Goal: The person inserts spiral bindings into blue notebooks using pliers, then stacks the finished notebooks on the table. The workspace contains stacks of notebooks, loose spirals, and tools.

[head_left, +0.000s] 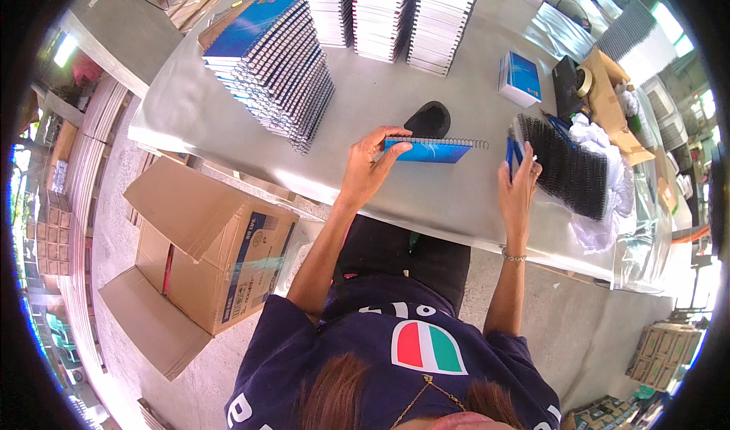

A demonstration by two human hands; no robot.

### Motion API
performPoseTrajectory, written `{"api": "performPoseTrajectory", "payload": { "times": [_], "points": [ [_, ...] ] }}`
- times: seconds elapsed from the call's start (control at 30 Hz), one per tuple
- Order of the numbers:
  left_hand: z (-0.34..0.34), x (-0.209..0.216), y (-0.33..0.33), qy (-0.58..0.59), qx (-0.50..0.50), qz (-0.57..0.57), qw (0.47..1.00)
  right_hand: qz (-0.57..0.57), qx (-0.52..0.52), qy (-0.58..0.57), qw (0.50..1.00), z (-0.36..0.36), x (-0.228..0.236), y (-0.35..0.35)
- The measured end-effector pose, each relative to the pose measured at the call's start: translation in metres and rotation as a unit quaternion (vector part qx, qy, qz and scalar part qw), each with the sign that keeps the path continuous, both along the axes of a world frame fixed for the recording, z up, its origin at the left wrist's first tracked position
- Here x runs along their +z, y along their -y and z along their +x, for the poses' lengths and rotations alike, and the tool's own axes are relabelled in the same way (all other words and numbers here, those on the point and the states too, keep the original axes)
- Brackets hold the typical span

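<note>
My left hand (369,164) is closed on the left end of a blue-covered spiral notebook (430,151), thumb in front, held on edge with its wire coil upward. The coil sticks out past the cover's right end. To the right, my right hand (520,180) is closed around blue-handled pliers (511,153), whose jaws I cannot make out. It is beside a bundle of black spiral coils (566,164). A black rounded object (430,118) lies on the table just beyond the notebook.
On the metal table (372,80) stand a tall stack of blue spiral notebooks (277,72), white-paged stacks (380,15) and a small blue book pile (521,80). At right are crumpled white plastic (601,228) and a cardboard box (612,111). An open carton (205,255) sits below left.
</note>
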State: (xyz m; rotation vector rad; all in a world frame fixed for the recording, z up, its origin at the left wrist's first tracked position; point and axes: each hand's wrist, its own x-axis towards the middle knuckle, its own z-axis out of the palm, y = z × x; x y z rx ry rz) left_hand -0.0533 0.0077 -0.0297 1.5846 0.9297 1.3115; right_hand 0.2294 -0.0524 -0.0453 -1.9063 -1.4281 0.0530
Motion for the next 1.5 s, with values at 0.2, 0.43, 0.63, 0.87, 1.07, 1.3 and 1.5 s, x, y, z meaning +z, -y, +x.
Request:
{"api": "performPoseTrajectory", "payload": {
  "times": [0.2, 0.43, 0.63, 0.87, 1.07, 1.3, 1.5],
  "points": [
    [-0.005, 0.007, 0.006, -0.031, 0.018, -0.050, 0.998, 0.038, 0.078, -0.217, 0.972, -0.063, 0.054, 0.028],
    [-0.005, 0.036, 0.026, -0.104, 0.096, 0.051, 0.989, 0.079, 0.260, -0.061, 0.961, -0.138, 0.063, 0.044],
    [-0.010, 0.059, 0.043, -0.111, 0.114, 0.044, 0.986, 0.096, 0.260, -0.058, 0.959, -0.149, 0.061, 0.041],
    [-0.010, 0.063, 0.051, -0.145, 0.133, 0.075, 0.978, 0.098, 0.262, -0.057, 0.958, -0.147, 0.061, 0.044],
    [-0.009, 0.057, 0.051, -0.186, 0.163, 0.158, 0.956, 0.026, 0.292, -0.108, 0.950, -0.146, 0.072, 0.053],
    [-0.006, 0.060, 0.056, -0.211, 0.155, 0.162, 0.951, -0.275, 0.420, -0.812, 0.297, -0.117, 0.073, 0.042],
    [-0.016, 0.108, 0.042, -0.210, 0.243, 0.095, 0.942, -0.082, 0.310, -0.208, 0.924, -0.084, 0.067, 0.026]
  ]
}}
